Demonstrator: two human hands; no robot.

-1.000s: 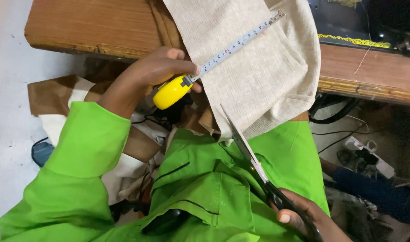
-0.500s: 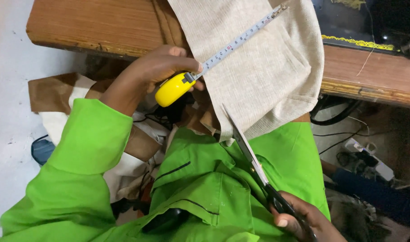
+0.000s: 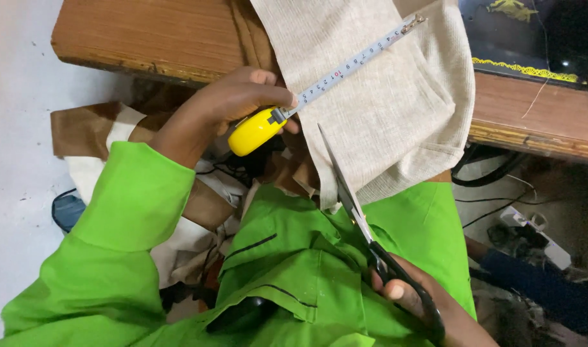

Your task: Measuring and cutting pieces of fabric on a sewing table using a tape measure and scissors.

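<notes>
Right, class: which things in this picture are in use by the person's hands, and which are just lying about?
In use:
left hand holding yellow tape measure
beige cloth under the tape
right hand holding scissors

Lying about:
brown and white fabric scraps
power strip
black cables

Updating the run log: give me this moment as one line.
left hand: holds yellow tape measure | tape across beige fabric | right hand: holds scissors

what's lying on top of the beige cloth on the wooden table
A measuring tape blade stretches across the beige cloth, pulled from the yellow case in the left hand. The cloth covers the wooden table beneath it.
</notes>
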